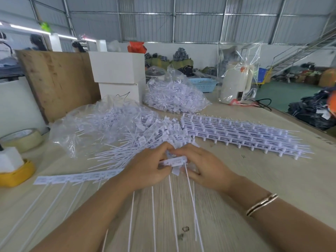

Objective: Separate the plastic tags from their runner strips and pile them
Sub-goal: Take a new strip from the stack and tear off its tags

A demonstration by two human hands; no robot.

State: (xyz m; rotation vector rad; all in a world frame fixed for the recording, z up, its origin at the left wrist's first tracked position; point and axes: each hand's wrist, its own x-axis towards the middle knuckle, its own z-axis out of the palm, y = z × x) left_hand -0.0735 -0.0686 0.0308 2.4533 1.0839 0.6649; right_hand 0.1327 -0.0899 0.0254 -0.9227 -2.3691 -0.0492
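From the head camera I see the wooden table [254,188] crowded. At its left edge sit a tape roll [21,139] and a yellow dish [16,176]; white boxes [118,73] stand toward the far edge. Beside them lies a clear bag of tags [174,97], and another bag [87,122] spills into the loose pile of tags [138,139] mid-table. Stacked runner strips [241,135] lie toward the right edge.

My left hand [147,170] and right hand [205,168] meet just in front of the pile — both with fingers curled, pinching one strip of tags [174,161]. Its row runs left under my left wrist, and its thin tails trail toward the near edge between my forearms.
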